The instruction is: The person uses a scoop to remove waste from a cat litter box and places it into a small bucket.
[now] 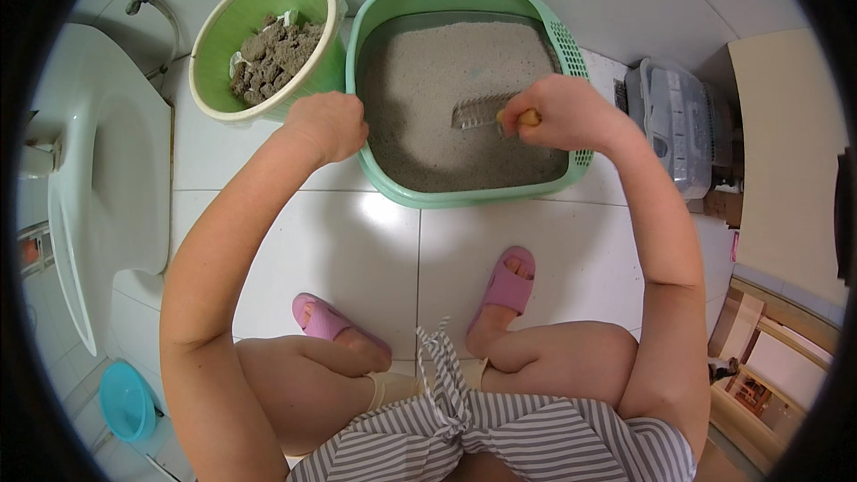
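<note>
A green plastic litter box (428, 199) with grey-brown litter (435, 53) stands on the tiled floor before me. My left hand (331, 126) is closed around the left rim of the box. In my right hand (559, 114) is a slotted litter scoop (474, 111) with a yellowish handle; its head rests at the litter's surface, right of the middle. To the box's left stands a green bucket (224, 33) with a cream rim, holding brown-grey litter clumps (278, 57) and bits of white material.
A white washbasin (127, 167) is at the left, with a turquoise basin (124, 402) below it. Clear plastic containers (676, 127) stand right of the box. My feet in pink slippers (509, 288) are on the floor tiles. At the lower right is a wooden frame (756, 375).
</note>
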Demonstrator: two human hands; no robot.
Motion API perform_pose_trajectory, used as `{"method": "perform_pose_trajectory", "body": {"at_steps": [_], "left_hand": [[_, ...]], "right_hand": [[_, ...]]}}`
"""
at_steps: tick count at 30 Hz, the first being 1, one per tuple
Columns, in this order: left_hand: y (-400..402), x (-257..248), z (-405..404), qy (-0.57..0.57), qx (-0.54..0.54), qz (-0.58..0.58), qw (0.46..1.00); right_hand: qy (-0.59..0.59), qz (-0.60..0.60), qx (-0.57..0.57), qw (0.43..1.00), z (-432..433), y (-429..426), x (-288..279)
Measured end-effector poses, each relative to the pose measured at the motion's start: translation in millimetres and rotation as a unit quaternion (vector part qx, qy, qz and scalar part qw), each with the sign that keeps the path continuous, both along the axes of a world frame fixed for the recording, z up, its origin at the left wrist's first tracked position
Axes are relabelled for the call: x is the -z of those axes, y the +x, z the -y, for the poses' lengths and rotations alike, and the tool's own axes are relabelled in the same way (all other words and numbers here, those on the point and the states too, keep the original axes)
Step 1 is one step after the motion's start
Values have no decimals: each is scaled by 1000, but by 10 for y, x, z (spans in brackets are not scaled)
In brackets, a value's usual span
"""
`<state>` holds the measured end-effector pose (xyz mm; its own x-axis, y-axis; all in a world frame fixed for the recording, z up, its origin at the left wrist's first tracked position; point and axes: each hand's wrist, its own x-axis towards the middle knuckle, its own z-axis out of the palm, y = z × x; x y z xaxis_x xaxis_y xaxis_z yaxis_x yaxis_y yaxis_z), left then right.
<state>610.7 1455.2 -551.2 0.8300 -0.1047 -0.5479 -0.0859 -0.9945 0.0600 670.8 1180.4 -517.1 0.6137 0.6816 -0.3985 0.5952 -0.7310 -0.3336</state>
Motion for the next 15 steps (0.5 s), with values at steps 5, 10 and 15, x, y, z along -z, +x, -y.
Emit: {"method": "perform_pose_trajectory", "body": {"at_steps": [5,10,15], "left_hand": [[34,25,71,4,4,3,1000],[26,24,21,-1,-7,6,1000],[23,33,23,-15,0,11,1000]], "right_hand": [[56,40,-16,998,-52,167,347],[123,118,33,985,-115,330,458],[135,161,-10,978,-79,479,625]]}}
